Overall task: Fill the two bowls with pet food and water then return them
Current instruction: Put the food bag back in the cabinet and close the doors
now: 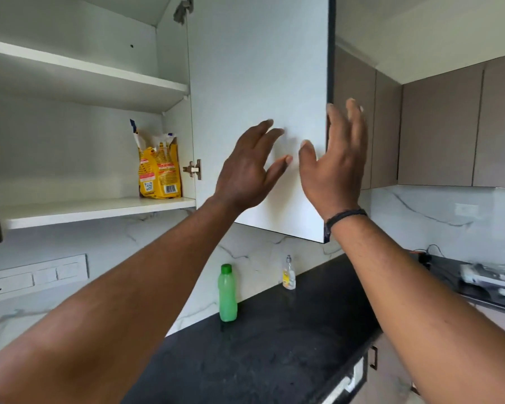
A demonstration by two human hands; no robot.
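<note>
Overhead, an open cabinet door [260, 112] fronts both spread hands, left hand [245, 173] and right hand [337, 167]; yellow pet-food bag [158, 170] shelved.

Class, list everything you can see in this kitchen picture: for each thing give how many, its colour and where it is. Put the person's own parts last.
Pet food bag: 1, yellow, lower cupboard shelf, right end.
Cupboard door: 1, white, swung open.
Hinge: 1, metal, on the door's inner edge.
Water bottle: 1, green, on the counter by the wall.
Clear bottle: 1, yellow label, counter, further right.
Counter: 1, black.
Socket panel: 1, white, left wall.
Left hand: open, before the door.
Right hand: open, at the door's edge.
</note>
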